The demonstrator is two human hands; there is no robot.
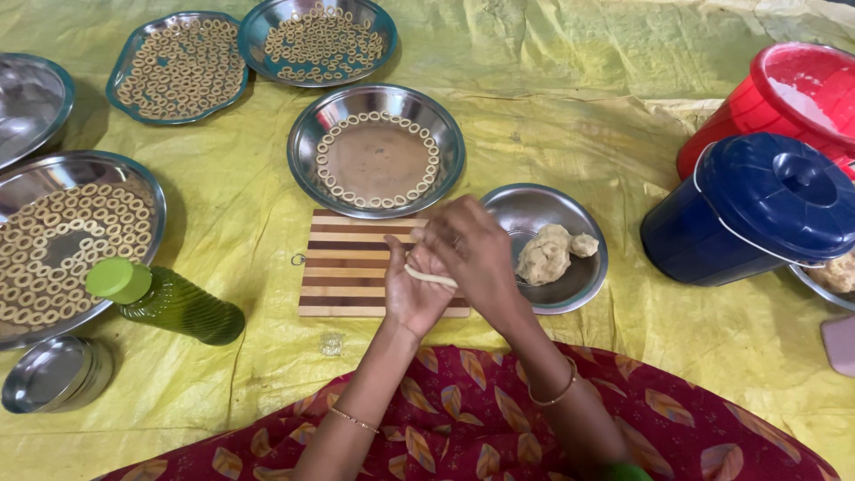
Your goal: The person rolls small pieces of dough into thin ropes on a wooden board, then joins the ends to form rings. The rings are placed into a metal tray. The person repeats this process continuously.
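My left hand [411, 294] and my right hand [470, 249] are pressed together above the near right corner of a striped wooden board [343, 263]. A thin pale rope of dough [431, 279] lies between the two palms, its end sticking out on the left. Just right of my hands a small steel plate [534, 207] holds a lump of dough [545, 254]. Beyond the board a steel plate [307, 147] has dough rings laid around its inner edge.
Several plates of dough rings [183, 67] lie at the left and far left on a yellow sheet [552, 107]. A green bottle [169, 303] lies left of the board, a steel cup [53, 374] near it. A blue lidded container [757, 205] and red bucket [784, 98] stand right.
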